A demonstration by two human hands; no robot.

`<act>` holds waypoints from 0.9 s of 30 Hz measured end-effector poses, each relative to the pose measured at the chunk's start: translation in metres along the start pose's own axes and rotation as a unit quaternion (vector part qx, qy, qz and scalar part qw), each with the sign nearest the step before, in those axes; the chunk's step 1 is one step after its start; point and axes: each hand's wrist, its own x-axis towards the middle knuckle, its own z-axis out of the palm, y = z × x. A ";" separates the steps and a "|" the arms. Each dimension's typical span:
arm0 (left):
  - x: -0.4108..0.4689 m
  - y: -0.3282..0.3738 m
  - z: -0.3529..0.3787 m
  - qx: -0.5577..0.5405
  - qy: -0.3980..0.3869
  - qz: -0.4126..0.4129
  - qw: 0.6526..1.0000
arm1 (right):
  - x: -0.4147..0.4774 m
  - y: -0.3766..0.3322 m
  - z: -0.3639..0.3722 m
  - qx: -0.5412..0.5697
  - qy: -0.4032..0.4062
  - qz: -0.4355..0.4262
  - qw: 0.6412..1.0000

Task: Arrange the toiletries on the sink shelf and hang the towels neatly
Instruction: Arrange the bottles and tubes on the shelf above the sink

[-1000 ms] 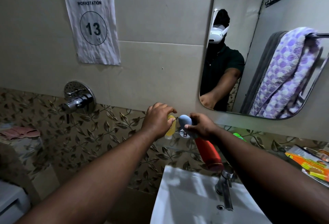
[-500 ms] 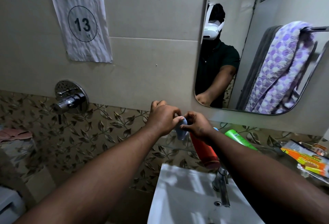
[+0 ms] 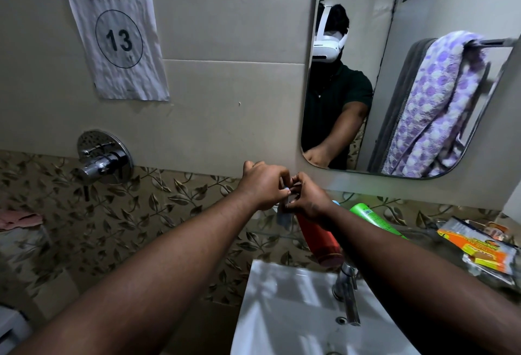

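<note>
My left hand [image 3: 263, 185] and my right hand [image 3: 307, 199] meet over the left end of the glass shelf [image 3: 270, 232] under the mirror. Their fingertips pinch the top of a small pale blue container [image 3: 282, 217], which is mostly hidden behind them. A red bottle [image 3: 318, 239] lies on the shelf just below my right wrist. A green tube [image 3: 372, 217] lies further right, partly behind my right forearm. The mirror [image 3: 394, 16] reflects a purple patterned towel [image 3: 434, 106] and a grey towel [image 3: 400, 95], both draped over a rail.
Orange and white packets [image 3: 476, 247] lie at the shelf's right end. The white sink [image 3: 282, 312] with its chrome tap [image 3: 346, 292] sits below. A chrome wall valve [image 3: 104, 157] and a paper sign [image 3: 115, 30] are on the left wall.
My left hand has let go of a yellow bottle and joined my right hand on the pale blue container. The yellow bottle is no longer visible. The view shifted slightly right and down.
</note>
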 end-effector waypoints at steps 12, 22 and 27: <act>0.009 -0.013 -0.009 -0.046 -0.029 0.036 0.998 | 0.002 -0.002 0.003 -0.094 0.045 0.002 0.995; 0.008 -0.016 -0.011 -0.069 -0.047 0.027 0.996 | 0.001 -0.006 0.007 -0.106 0.053 0.004 0.993; 0.006 -0.015 -0.012 -0.058 -0.047 0.026 0.997 | -0.001 -0.008 0.005 -0.122 0.048 0.000 0.991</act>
